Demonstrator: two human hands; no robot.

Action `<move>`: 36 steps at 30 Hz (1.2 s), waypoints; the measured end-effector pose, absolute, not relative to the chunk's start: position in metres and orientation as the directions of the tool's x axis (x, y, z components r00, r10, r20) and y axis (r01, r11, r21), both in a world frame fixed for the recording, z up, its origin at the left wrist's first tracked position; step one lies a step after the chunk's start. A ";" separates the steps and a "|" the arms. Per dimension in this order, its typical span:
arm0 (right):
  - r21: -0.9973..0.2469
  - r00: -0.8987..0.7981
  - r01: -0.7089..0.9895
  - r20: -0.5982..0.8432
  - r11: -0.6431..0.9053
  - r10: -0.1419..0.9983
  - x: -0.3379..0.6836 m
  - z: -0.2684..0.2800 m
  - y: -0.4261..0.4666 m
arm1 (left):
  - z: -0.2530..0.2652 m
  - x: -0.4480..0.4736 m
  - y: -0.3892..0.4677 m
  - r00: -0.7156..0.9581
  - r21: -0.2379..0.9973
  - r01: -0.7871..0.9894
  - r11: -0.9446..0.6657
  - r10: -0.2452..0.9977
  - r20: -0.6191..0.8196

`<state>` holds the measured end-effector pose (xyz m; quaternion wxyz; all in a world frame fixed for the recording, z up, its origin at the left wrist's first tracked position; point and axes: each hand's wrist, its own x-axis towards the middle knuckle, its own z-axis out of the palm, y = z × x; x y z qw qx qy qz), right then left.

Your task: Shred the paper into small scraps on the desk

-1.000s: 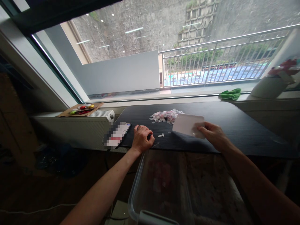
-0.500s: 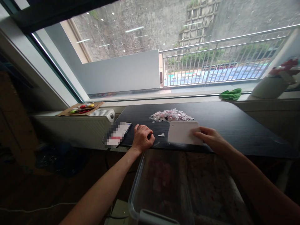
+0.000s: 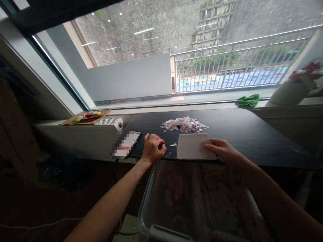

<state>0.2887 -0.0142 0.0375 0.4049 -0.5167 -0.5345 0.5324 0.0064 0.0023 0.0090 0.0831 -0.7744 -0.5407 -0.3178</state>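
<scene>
White scraper [image 3: 190, 147] is at the table [image 3: 267, 144] edge, pinched in the right hand [image 3: 224, 148]; left hand [image 3: 153, 148] is curled, can't tell if it's gripping anything. One wide swipe could scatter those scraps [image 3: 185, 124] past the bin [image 3: 142, 215].

A thin, off-white scraper [image 3: 193, 147], roughly rectangular with rounded corners and a small hole at its upper left, is held by its right end at the near edge of the black table [image 3: 257, 137]. Beyond it, apart, a low, wide heap of paper scraps [image 3: 185, 124], white and pinkish, lies loose. One white scrap [image 3: 173, 145] lies just left of the scraper.
</scene>
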 end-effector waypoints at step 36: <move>-0.990 -0.168 0.140 -0.057 -0.033 0.984 0.286 0.039 -0.014 | 0.008 0.007 0.002 0.219 0.204 0.888 -0.411 0.770 0.600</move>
